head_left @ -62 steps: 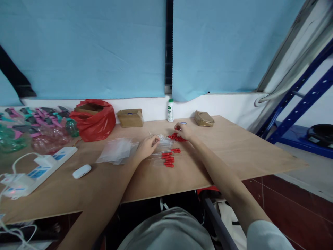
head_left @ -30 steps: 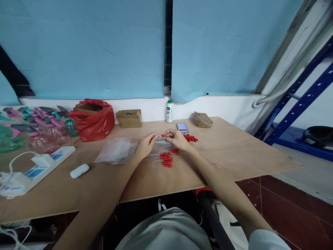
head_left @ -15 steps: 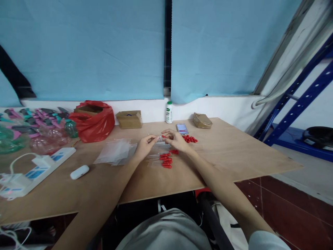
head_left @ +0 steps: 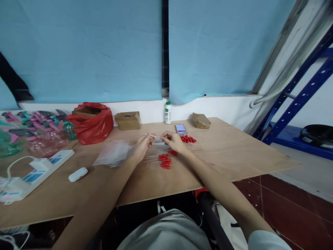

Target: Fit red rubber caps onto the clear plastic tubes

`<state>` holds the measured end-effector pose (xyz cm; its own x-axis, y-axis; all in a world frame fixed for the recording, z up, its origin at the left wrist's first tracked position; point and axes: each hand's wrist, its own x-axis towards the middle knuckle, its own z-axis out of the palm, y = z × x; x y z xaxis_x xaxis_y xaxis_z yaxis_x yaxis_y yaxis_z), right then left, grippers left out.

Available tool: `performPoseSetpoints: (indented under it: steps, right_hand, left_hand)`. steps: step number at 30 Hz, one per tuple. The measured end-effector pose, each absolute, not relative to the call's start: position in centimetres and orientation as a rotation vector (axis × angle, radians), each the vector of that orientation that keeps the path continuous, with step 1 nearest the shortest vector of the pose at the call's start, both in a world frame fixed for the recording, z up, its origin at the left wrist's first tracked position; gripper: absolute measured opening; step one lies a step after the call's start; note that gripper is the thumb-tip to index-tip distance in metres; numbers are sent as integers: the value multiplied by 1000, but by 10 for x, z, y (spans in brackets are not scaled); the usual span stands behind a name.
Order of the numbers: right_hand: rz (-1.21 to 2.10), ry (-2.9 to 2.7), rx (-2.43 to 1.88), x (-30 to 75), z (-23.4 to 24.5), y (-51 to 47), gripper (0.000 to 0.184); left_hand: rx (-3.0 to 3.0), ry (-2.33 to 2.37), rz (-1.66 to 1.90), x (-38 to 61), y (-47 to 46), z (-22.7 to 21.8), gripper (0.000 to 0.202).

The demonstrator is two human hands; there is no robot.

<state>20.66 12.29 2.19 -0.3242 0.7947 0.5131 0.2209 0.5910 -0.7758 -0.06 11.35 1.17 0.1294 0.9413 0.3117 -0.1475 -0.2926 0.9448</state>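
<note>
A thin clear dropper tube point(head_left: 156, 136) spans the gap between my two hands above the table. My left hand point(head_left: 142, 146) is closed around its left part, near a small pale pinkish patch. At the right end, the fingertips of my right hand point(head_left: 173, 140) pinch the tube; any bulb there is hidden. Beneath and between the hands lies a row of loose clear tubes point(head_left: 161, 147). Closer to me are several droppers with red bulbs point(head_left: 165, 162), tubes pointing left. A heap of loose red bulbs point(head_left: 188, 139) lies just beyond my right hand.
Clear plastic bags point(head_left: 113, 153) lie left of the droppers. Behind stand a red bag point(head_left: 92, 126), an open carton point(head_left: 128, 122), a white bottle point(head_left: 168, 114), a phone point(head_left: 181, 129) and a brown package point(head_left: 201, 120). A power strip point(head_left: 43, 173), white case point(head_left: 78, 174) and spray bottles point(head_left: 45, 135) occupy the left.
My hands have moved slightly apart, and more of the clear tube shows between them. The red bulb seen at my right fingertips is no longer visible there. The view has shifted slightly.
</note>
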Motion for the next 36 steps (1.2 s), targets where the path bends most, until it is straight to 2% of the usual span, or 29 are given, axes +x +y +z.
performPoseSetpoints:
  steps: [4, 13, 17, 22, 30, 36]
  right_hand:
    - [749, -1796, -813, 202, 20, 124, 24]
    - [701, -1828, -824, 194, 21, 114, 22]
    - [845, -1731, -737, 190, 17, 114, 39]
    - [918, -1735, -728, 187, 11, 118, 26]
    - [958, -1691, -733, 187, 11, 118, 33]
    - [935, -1692, -737, 186, 13, 115, 33]
  left_hand:
    - [1290, 725, 1360, 3, 112, 17, 57]
    - [1242, 608, 1375, 16, 94, 25, 56]
    - [1327, 701, 1430, 11, 94, 27, 54]
    - [1127, 564, 1479, 6, 94, 31, 45]
    - [692, 164, 1380, 12, 86, 38, 36]
    - [697, 174, 1398, 12, 88, 39, 38]
